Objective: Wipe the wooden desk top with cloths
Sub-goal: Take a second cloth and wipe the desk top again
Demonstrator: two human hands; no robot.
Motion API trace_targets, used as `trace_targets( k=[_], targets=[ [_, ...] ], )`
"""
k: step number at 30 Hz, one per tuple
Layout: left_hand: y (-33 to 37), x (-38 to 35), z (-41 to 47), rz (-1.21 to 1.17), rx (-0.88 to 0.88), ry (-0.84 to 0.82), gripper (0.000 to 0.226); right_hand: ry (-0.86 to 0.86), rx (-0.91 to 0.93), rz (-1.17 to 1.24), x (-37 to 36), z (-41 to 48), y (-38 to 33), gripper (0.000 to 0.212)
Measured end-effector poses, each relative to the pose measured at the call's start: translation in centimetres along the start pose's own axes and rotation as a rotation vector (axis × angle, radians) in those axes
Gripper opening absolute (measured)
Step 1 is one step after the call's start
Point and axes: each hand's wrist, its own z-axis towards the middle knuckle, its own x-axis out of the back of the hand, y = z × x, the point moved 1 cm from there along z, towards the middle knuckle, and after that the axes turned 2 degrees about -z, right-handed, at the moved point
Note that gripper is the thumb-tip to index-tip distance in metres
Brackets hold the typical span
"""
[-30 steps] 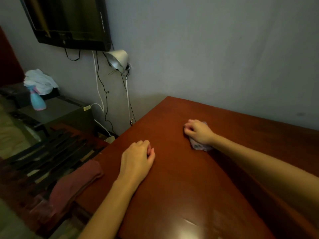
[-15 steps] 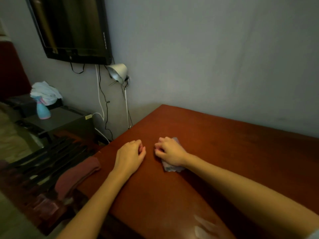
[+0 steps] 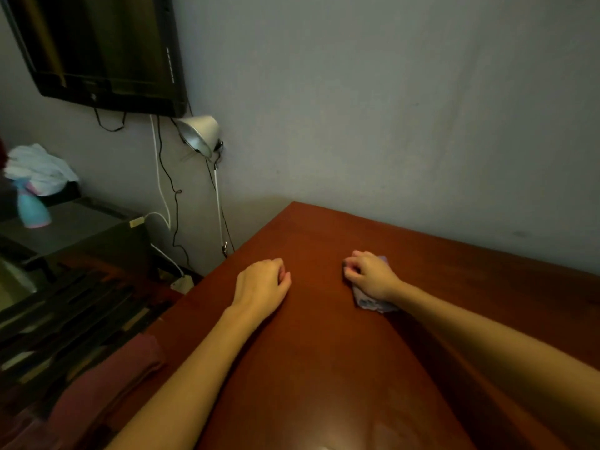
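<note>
The reddish-brown wooden desk top [image 3: 324, 368] fills the lower right of the view. My right hand [image 3: 370, 274] presses a small pale purple cloth [image 3: 373, 303] flat on the desk; most of the cloth is hidden under the palm. My left hand [image 3: 263, 285] rests on the desk to the left of it, fingers loosely curled, with nothing seen in it. The two hands lie about a hand's width apart.
A dark red folded cloth [image 3: 107, 384] lies off the desk's left edge on a slatted dark surface [image 3: 65, 319]. A clamp lamp [image 3: 198, 133] and cables hang by the wall under a mounted screen [image 3: 97, 50]. A blue spray bottle [image 3: 32, 209] stands far left.
My right hand slid the cloth left toward my left hand, then back to the right. My left hand has stayed in much the same place on the desk.
</note>
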Motion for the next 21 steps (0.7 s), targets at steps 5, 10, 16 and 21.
trace_targets(
  k=[5, 10, 16, 21],
  targets=[
    [-0.8, -1.3, 1.7, 0.009, 0.006, 0.077, 0.02, 0.021, -0.067, -0.032, -0.2, 5.2, -0.4, 0.037],
    [-0.9, -1.6, 1.8, -0.003, -0.005, 0.094, 0.019, 0.072, -0.108, -0.083, -1.0, 8.3, -1.6, 0.027],
    [-0.8, -1.4, 1.7, 0.009, 0.008, 0.097, 0.02, 0.118, -0.029, -0.109, -1.6, 7.2, -4.8, 0.027],
    [-0.9, -1.4, 1.6, 0.002, 0.004, 0.093, 0.019, 0.052, 0.317, 0.014, -1.8, 1.7, -7.9, 0.022]
  ],
)
